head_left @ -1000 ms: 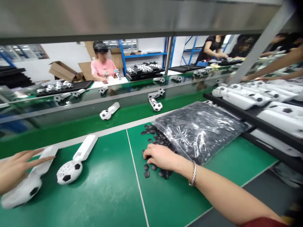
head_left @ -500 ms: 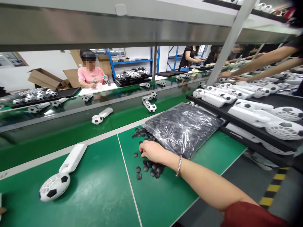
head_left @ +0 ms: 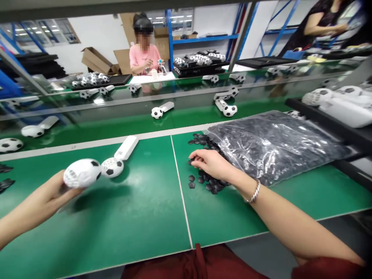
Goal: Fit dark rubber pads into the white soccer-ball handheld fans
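Note:
My left hand [head_left: 55, 195] is closed round a white soccer-ball-shaped shell [head_left: 82, 173] with black patches, held above the green table. Just beyond it lies another soccer-ball piece [head_left: 112, 167], joined to a white handle [head_left: 127, 147]. My right hand [head_left: 209, 162] has its fingertips pinched over a heap of loose black pentagon pieces [head_left: 213, 185]. A small black pentagon piece [head_left: 190, 161] shows at those fingertips. Against the heap rests a clear plastic bag [head_left: 279, 143] full of the same black pieces.
Past the table runs a green conveyor belt [head_left: 122, 127] carrying several soccer-ball pieces. Black trays [head_left: 328, 124] with white shells stand at right. Across the line a person in pink [head_left: 144, 52] handles a piece. More black pieces [head_left: 6, 184] lie at the left edge.
The view has swung left. My left hand, barely in view at the left edge before, now shows with the soccer-ball-shaped shell. My right hand stays by the heap, its fingertips now pinched on a piece.

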`<state>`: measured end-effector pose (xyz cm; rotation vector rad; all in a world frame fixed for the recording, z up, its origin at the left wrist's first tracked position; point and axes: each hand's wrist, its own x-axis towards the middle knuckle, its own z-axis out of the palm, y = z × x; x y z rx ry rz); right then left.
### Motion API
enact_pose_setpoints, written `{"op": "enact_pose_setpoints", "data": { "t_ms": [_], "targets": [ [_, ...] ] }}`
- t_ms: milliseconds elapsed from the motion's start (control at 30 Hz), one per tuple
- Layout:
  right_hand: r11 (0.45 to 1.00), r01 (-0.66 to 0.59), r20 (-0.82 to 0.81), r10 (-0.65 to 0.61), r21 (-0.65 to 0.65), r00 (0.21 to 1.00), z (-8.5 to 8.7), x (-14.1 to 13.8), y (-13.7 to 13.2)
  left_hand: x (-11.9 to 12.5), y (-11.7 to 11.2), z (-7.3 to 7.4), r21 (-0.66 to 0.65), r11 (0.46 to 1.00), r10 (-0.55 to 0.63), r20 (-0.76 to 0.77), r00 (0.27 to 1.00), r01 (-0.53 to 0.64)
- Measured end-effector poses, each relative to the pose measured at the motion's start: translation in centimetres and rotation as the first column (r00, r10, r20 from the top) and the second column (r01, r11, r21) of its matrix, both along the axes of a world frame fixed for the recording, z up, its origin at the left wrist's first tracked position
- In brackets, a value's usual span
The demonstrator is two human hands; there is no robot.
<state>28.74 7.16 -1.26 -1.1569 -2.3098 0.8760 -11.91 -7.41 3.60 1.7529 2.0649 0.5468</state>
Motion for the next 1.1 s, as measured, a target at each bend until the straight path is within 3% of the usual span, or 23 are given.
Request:
{"op": "enact_pose_setpoints", "data": {
  "t_ms": [67, 200, 300, 400, 533, 767, 933, 1100],
  "targets": [
    [0.998, -0.028, -0.032, 0.03, 0.055, 0.999, -0.3, -0.1, 0.0, 3.0, 0.9, 0.7, -0.016, 1.0, -0.016, -0.008, 1.0, 0.016],
    [0.964, -0.049, -0.055, 0.066, 0.263, 0.996, -0.6, -0.2, 0.0, 10.1, 3.7, 1.0, -0.011, 0.957, -0.29, 0.017, 0.957, 0.29],
    [0.973, -0.021, -0.112, 0.048, 0.23, 0.993, -0.6, -0.3, -0.2, 14.3, 6.5, -0.9, -0.112, 0.926, -0.362, 0.005, 0.932, 0.36],
    [0.993, 0.021, -0.183, 0.002, 0.12, 0.983, -0.6, -0.4, -0.3, 16.9, 8.7, -3.2, -0.135, 0.906, -0.411, -0.061, 0.909, 0.401],
    [0.995, -0.011, -0.217, 0.034, 0.104, 0.976, -0.6, -0.5, -0.4, 18.1, 9.9, -4.5, -0.05, 0.91, -0.414, -0.179, 0.893, 0.412],
    [0.971, -0.144, -0.07, 0.16, 0.193, 0.985, 0.1, -0.6, -0.9, 18.0, 9.3, -4.5, -0.036, 0.9, -0.435, -0.141, 0.889, 0.435],
    [0.982, -0.104, -0.11, 0.123, 0.159, 0.986, 0.3, -1.1, -1.6, 18.6, 9.0, -4.6, -0.024, 0.929, -0.369, -0.125, 0.921, 0.369],
    [0.982, -0.1, -0.192, 0.13, 0.159, 0.973, -0.3, -1.9, -2.4, 18.8, 9.1, -4.5, 0.061, 0.911, -0.406, -0.037, 0.913, 0.408]
  ]
}}
